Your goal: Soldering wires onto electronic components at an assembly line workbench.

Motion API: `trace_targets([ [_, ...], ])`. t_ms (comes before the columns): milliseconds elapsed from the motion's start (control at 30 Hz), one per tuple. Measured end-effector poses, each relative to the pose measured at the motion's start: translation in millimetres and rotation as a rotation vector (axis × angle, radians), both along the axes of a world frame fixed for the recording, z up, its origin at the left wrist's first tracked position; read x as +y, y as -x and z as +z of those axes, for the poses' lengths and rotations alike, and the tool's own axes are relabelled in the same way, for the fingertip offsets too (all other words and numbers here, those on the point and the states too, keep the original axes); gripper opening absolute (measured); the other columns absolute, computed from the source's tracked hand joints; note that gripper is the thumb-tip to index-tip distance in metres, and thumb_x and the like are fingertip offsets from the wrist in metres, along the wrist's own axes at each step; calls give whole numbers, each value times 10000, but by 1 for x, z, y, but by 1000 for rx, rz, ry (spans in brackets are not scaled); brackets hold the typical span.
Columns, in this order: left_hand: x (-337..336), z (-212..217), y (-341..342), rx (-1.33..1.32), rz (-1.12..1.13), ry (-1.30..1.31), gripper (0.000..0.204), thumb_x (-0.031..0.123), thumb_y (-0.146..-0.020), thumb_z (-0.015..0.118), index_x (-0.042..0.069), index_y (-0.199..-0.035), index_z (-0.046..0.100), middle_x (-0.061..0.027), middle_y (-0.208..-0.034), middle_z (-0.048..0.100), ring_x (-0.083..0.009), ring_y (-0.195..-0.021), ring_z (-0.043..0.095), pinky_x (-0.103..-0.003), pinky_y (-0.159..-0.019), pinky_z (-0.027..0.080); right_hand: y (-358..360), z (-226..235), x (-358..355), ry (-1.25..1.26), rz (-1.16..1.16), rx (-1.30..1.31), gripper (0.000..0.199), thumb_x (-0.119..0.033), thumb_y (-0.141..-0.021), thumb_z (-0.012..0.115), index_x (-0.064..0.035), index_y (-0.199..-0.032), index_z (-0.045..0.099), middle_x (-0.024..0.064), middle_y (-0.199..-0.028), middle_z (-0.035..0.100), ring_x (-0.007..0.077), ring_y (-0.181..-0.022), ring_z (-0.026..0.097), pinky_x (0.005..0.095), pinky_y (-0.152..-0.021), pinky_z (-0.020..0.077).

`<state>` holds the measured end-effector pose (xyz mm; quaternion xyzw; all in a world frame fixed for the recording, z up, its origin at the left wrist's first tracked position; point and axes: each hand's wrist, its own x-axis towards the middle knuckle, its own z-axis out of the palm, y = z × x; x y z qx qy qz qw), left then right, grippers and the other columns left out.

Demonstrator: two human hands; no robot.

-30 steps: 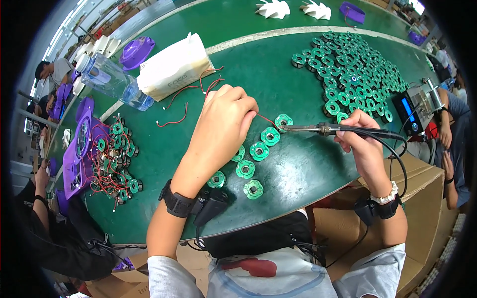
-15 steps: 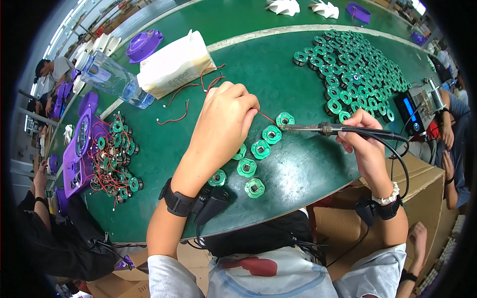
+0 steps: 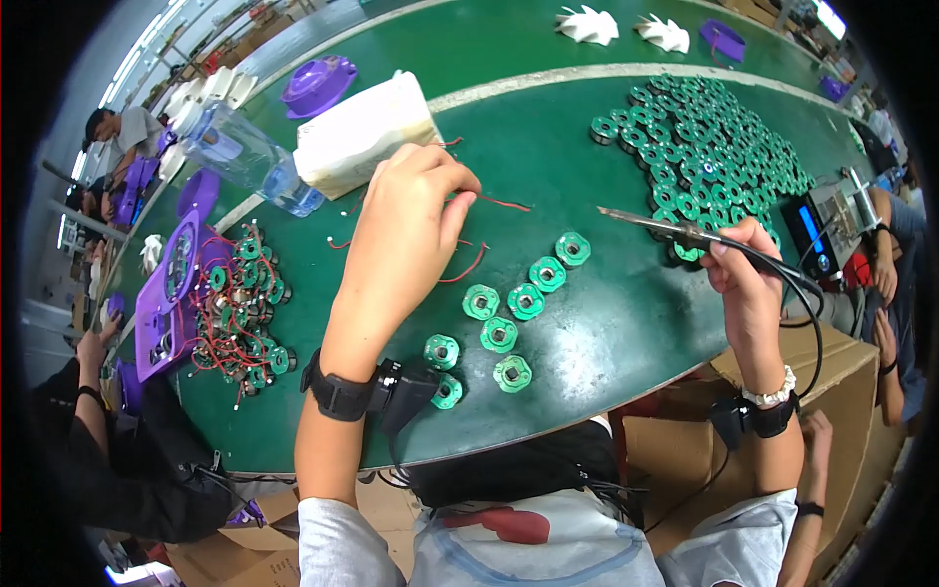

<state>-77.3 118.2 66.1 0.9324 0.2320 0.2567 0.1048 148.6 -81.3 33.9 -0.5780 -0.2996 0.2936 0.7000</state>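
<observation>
My left hand (image 3: 411, 220) is closed in a pinch, palm down, over the middle of the table. From its fingertips a thin red wire (image 3: 506, 204) sticks out to the right. In my right hand (image 3: 748, 269) is a soldering iron (image 3: 675, 230), held like a pen, its bare tip pointing left and touching nothing. Between and below the hands several small round parts with green circuit boards (image 3: 526, 301) lie loose on the green table. Another stretch of red wire (image 3: 471, 266) curves out beside my left hand; whether it joins the held one is hidden.
Many more green-topped parts (image 3: 714, 147) are packed together at the far right, near a soldering station (image 3: 820, 230). On the left sit a wired heap (image 3: 240, 323), purple housings (image 3: 161, 328), a water bottle (image 3: 235, 161) and a white box (image 3: 367, 137). Other people work at both sides.
The soldering iron's tip has come away from a green-topped part and moved right. My left hand has drawn back left, and the red wire's end is now apart from tip and part.
</observation>
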Motion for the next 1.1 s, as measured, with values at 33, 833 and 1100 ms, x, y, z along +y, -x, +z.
trace_targets([
  [33,5,2,5,-8,46,13,216,12,-694,613,23,-910,605,-108,-950,570,-290,-944,517,-371,-816,402,-2,0,-1,0,-6,3,90,-11,-765,574,-57,-769,497,22,-683,548,68,-567,515,183,-467,338],
  [833,-25,-10,96,237,62,161,304,175,-683,655,58,-955,585,-75,-807,489,-240,-817,473,-349,-711,378,-6,-5,-2,12,-88,6,111,-34,-778,581,-74,-775,477,-2,-676,517,52,-572,494,159,-463,326],
  [1100,-72,-36,120,356,74,72,1132,736,-513,575,-64,-1271,314,-172,-1403,183,-360,-1313,91,-590,-1007,37,-4,-4,-3,-17,-87,8,102,-47,-786,578,-74,-787,480,-6,-682,507,52,-587,499,159,-482,340],
])
